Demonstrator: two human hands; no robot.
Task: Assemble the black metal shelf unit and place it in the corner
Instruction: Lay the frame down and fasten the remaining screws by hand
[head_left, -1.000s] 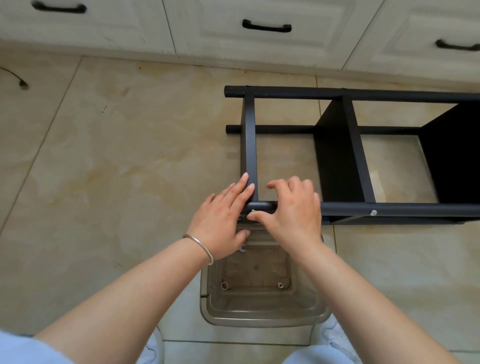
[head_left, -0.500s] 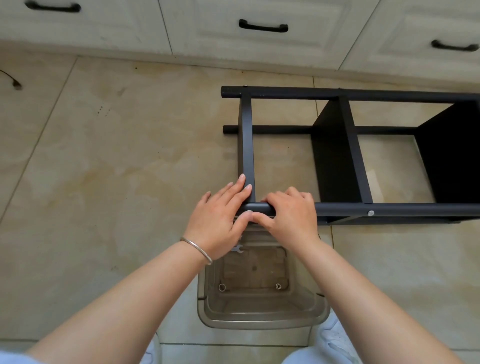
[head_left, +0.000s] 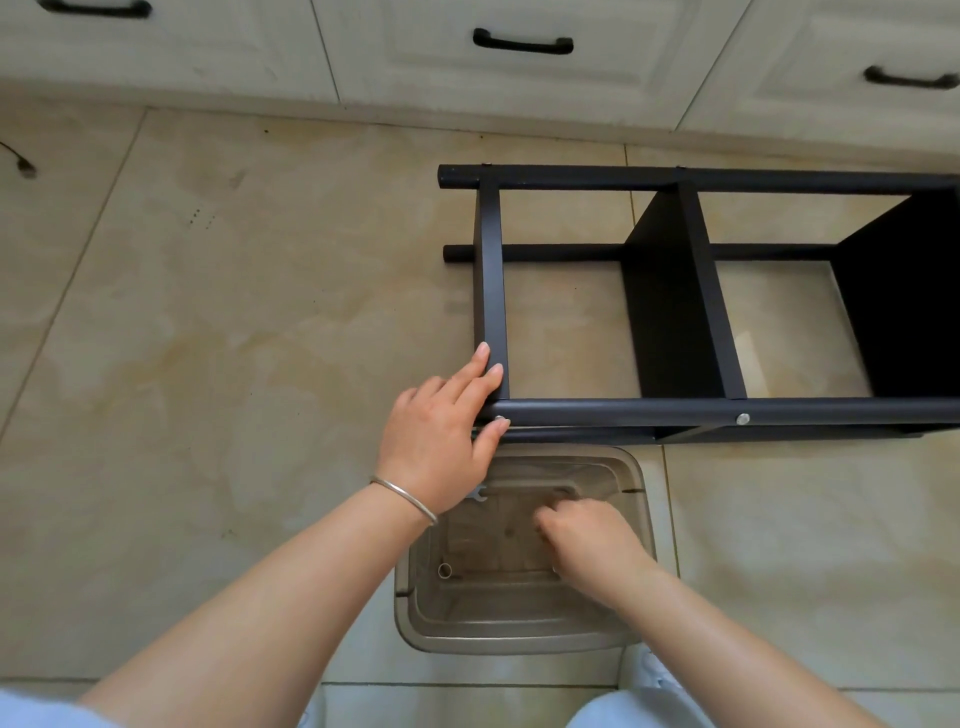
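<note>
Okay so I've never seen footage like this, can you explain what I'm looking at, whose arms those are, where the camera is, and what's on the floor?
The camera sits on a person's head, looking forward and down, so the two bare arms are the wearer's own. No robot here. On the tiled floor lies a black metal shelf unit on its side, in front of pale cabinets. The left hand rests its fingers on the frame's near corner, thumb by a silver bolt. The right hand reaches down into a clear plastic bin; whether it holds anything is hidden. A small wrench lies on the bin's edge.

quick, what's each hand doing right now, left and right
Left hand: fingers straight, resting on the corner of the black shelf frame.
Right hand: down in the clear plastic bin, fingers curled; cannot tell whether it holds anything.
</note>
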